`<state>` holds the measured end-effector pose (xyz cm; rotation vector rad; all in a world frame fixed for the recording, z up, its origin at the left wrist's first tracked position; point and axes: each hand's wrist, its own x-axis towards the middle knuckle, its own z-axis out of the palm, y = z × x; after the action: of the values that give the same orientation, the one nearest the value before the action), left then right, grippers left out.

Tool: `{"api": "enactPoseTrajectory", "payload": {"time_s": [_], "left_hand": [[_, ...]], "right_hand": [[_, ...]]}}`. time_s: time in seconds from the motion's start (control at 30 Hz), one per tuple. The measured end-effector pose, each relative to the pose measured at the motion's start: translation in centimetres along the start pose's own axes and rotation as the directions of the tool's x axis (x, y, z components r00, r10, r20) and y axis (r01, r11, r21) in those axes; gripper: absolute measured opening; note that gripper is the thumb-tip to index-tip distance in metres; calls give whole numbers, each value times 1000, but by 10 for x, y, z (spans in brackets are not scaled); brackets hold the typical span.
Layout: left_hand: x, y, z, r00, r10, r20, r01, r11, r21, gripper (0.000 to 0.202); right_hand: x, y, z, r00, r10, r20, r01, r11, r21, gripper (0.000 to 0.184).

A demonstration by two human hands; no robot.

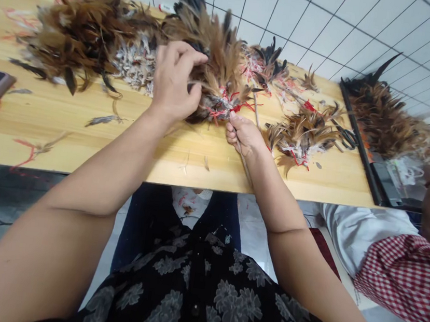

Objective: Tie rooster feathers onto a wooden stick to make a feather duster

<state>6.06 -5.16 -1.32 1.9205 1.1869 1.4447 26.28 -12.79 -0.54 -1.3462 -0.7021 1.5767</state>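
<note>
On this pale yellow wooden table [321, 187], a bushy brown-and-black feather bundle [222, 52] sits right before me! My left hand [178, 80] is half open, fingers curved beside it, contact unclear; my right hand [244, 133] is wrapped round a thin brownish stick [246, 169], near bright red string [237, 108].

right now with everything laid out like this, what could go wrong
The right hand grips the stick, while the left hand has its thumb and fingers apart; if that one grip slackened, the stick might twist.

Loose red string juts out by the right fingertips and could snag on feathers.

A loose grey feather lies near the left forearm and might get brushed away.
</note>
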Motion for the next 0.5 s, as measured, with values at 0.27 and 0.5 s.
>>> {"api": "enactPoseTrajectory", "payload": {"time_s": [0.27, 0.5], "left_hand": [[-25, 24, 20, 763, -322, 560, 408, 912, -32, 22], [-29, 35, 42, 731, -482, 483, 676, 609, -415, 44]], "right_hand": [[7, -8, -9, 994, -75, -85, 90, 979, 186, 42], [4, -1, -6, 983, -181, -29, 181, 983, 11, 38]]}}
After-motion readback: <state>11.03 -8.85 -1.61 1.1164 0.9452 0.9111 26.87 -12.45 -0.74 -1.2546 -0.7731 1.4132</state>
